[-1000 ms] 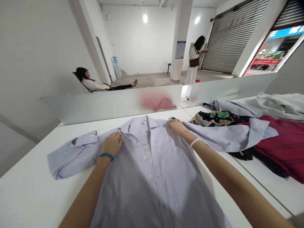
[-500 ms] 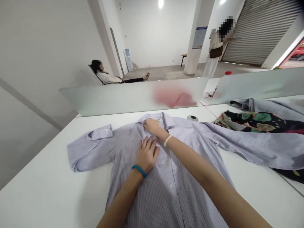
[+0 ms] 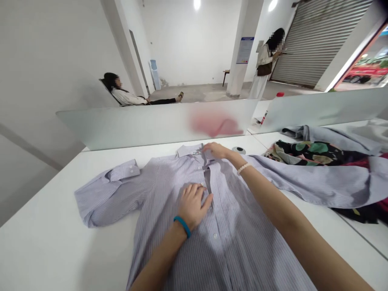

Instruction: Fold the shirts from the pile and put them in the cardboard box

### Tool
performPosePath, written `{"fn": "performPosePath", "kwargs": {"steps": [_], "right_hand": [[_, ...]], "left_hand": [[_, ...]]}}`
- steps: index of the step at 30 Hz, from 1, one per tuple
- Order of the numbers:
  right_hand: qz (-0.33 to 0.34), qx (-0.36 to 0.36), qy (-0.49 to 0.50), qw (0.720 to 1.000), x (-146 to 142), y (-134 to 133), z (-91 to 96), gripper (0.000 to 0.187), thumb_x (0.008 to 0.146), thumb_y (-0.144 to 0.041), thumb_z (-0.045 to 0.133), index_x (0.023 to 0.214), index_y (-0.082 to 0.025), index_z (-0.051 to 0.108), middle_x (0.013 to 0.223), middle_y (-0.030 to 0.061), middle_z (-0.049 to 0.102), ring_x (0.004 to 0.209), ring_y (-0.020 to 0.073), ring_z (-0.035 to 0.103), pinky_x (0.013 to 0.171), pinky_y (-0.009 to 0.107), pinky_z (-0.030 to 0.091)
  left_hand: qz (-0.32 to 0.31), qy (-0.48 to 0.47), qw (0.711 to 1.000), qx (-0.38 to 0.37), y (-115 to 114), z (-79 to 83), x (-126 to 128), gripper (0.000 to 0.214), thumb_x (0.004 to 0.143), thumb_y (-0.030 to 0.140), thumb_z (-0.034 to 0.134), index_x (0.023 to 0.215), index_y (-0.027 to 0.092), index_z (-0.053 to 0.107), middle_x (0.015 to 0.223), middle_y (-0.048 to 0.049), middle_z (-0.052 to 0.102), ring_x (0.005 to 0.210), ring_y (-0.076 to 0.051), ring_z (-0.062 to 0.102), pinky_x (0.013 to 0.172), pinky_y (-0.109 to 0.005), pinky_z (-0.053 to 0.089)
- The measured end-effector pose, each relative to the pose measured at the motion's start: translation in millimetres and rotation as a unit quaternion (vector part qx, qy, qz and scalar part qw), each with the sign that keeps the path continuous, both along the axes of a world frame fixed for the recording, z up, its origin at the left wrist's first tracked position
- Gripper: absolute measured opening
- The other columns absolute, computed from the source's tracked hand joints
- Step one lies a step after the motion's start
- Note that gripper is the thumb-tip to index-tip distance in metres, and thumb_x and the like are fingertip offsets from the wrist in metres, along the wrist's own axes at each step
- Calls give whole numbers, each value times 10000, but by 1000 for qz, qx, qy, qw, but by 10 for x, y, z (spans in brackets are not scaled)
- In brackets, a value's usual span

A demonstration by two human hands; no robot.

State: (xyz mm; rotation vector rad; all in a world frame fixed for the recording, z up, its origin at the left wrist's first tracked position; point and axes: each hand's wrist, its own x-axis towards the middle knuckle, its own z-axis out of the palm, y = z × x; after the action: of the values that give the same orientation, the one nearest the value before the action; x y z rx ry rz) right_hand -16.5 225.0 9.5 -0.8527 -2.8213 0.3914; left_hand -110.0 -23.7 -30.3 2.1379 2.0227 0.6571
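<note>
A pale blue striped shirt [image 3: 169, 190] lies front up on the white table [image 3: 45, 246], its sleeves spread to both sides. My left hand [image 3: 192, 204], with a blue band at the wrist, lies flat and open on the shirt's chest beside the button placket. My right hand [image 3: 216, 150], with a white bead bracelet, reaches to the collar [image 3: 189, 149] and pinches the fabric at the neck opening with closed fingers.
A heap of clothes [image 3: 306, 151], flowered, grey and red, lies at the right under the shirt's sleeve. A frosted divider [image 3: 136, 125] runs along the table's far edge. Beyond it one person reclines in a chair [image 3: 121, 93] and another stands by a pillar [image 3: 263, 64].
Both hands left the shoulders and came to the shirt's middle. My left hand now rests lower on the chest and my right hand has shifted right along the collar.
</note>
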Motion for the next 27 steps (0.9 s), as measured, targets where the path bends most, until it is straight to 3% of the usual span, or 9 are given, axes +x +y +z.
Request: {"fn": "performPosePath", "kwargs": {"steps": [4,7,9,13,17,24,27], "right_hand": [[56,51,-120,990,150,42,-82,356,829,-111,516,1124,-259,646,1398,74,467,1286,294,413,969,432,405],[52,81,-110,989,109,5,-11,279,873,-174,475,1089,-225,644,1428,80,423,1335,319,324,1009,489,351],[50,102,-80,990,45,-47,80,277,880,-187,451,1080,-209,641,1380,91,469,1339,320,299,1043,521,288],[134,142,-99,976,-94,-206,203,319,815,-167,509,1083,-256,659,1079,88,613,1158,300,442,1051,586,191],[221,172,-166,945,-201,-309,176,449,809,-133,494,1181,-341,633,1038,83,604,1053,281,474,1045,606,149],[189,122,-227,947,-178,-175,117,551,775,-130,514,1278,-354,555,1136,58,624,1138,282,472,1059,605,118],[169,123,-232,950,-141,-132,139,480,829,-192,509,1287,-331,550,1180,64,623,1154,286,469,1062,591,128]], "left_hand": [[-20,-73,996,-57,-54,55,268,299,872,423,475,761,174,597,843,-50,598,838,-200,542,793,-361,428],[-34,-162,983,-78,-68,32,322,185,836,305,504,696,184,514,791,-18,553,758,-158,509,722,-296,401],[-38,-232,967,-97,-69,25,303,176,816,297,512,681,190,474,748,4,526,709,-137,486,681,-268,377],[-68,-294,946,-122,-59,27,240,187,812,327,496,685,192,474,698,17,504,691,-134,464,660,-259,344],[-85,-320,935,-130,-44,11,212,187,813,346,483,715,189,502,701,18,510,689,-133,464,650,-256,336],[-85,-297,942,-129,-50,0,210,189,810,353,482,723,190,523,722,3,541,709,-144,476,670,-262,356],[-85,-283,947,-127,-56,18,218,190,813,349,479,714,192,518,732,-1,552,715,-145,478,673,-263,356]]}}
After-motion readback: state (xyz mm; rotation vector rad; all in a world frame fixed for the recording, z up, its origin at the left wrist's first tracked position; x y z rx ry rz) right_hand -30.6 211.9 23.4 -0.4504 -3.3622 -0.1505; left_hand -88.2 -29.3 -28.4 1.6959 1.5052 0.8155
